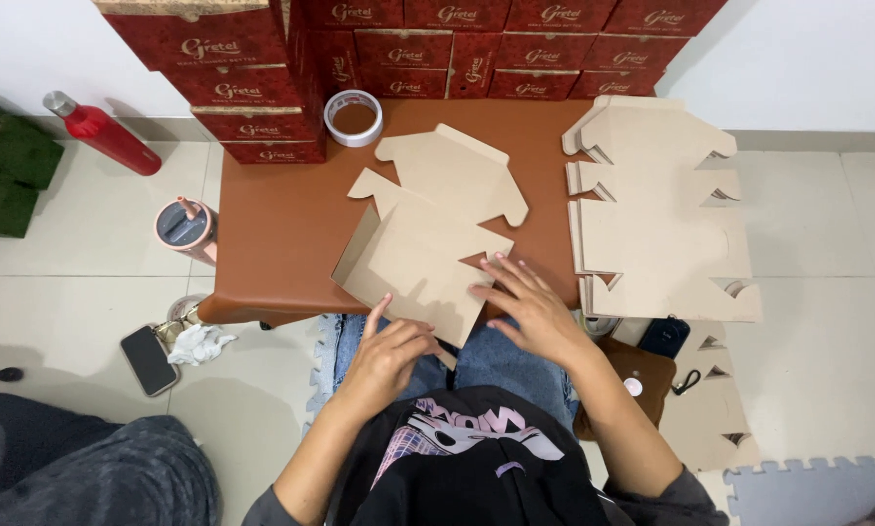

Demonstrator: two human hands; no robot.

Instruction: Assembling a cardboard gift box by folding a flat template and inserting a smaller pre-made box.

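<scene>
A flat brown cardboard box blank lies on the small brown table, one side flap raised at its left edge. My left hand rests at the blank's near edge, fingers curled against the cardboard with the index finger up. My right hand lies flat with fingers spread on the blank's near right corner. To the right, a stack of the same cut blanks overhangs the table.
Red cartons are stacked at the table's far edge, a tape roll beside them. On the floor left are a red bottle, a pink tumbler, a phone and crumpled tissue. A brown pouch and more blanks lie right.
</scene>
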